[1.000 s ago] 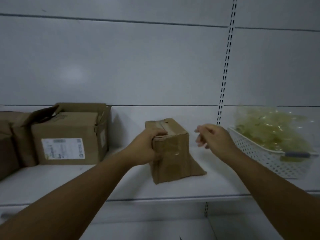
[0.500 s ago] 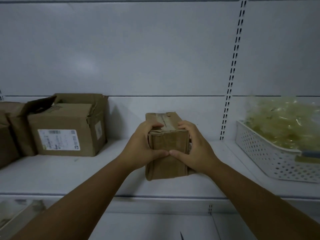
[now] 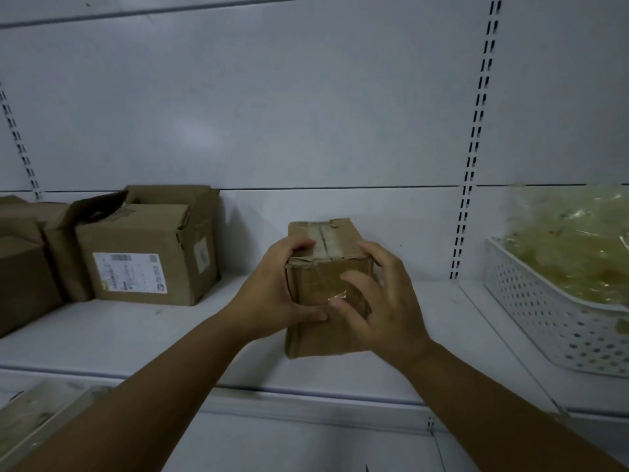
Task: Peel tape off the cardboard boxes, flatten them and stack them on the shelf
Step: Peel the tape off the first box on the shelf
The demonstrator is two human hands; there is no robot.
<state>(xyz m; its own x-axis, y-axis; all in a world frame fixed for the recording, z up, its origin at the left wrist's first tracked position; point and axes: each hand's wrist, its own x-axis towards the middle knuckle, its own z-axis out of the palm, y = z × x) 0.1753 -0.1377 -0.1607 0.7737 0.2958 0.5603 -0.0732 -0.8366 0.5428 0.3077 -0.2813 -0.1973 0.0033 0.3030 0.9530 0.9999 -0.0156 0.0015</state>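
Two-handed grip on box (image 3: 325, 338) near shelf (image 3: 143, 338) front edge: left hand (image 3: 272, 296) curled over top, right hand (image 3: 384, 311) fingers (image 3: 355, 278) spread across front; white basket (image 3: 544, 318) at right end.

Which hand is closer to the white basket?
Right. The right hand holds the small box on the side toward the white basket; the left hand grips its far side.

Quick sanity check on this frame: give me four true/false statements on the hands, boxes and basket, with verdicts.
1. The left hand grips the small box. True.
2. The small box is already flattened. False: it stands upright on the shelf, unflattened.
3. A white basket sits right of the small box. True.
4. The labelled box is stacked on the small box. False: it stands apart, to its left.
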